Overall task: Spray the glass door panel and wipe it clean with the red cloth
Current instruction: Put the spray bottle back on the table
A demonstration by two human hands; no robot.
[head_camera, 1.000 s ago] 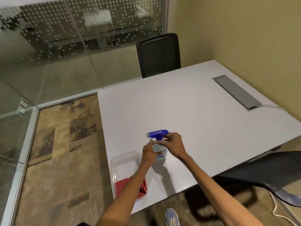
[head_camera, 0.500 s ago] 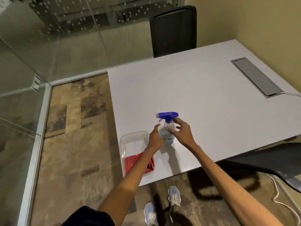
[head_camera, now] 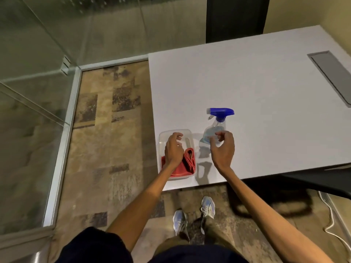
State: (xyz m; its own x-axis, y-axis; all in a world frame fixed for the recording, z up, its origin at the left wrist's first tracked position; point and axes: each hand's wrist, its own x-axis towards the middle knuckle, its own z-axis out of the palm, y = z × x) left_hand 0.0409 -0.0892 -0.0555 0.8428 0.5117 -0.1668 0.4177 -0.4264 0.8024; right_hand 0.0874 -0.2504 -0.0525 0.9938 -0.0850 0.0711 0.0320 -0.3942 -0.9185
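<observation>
Looking down at the bench (head_camera: 266, 88), we see both hands loosely curled and empty: left hand (head_camera: 173, 149) above the red cloth (head_camera: 189, 162) (folded in a clear tray (head_camera: 171, 131)), right hand (head_camera: 223, 151) by the upright spray bottle (head_camera: 218, 121).

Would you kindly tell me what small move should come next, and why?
Probably the left hand should drop and grip the cloth: it hovers over the cloth in the tray, and the right hand is close to the upright bottle, neither visibly holding anything.

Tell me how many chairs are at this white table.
2. The far chair stands beyond the table; the near chair sits at its near right corner, partly cut off. More may be hidden.
</observation>
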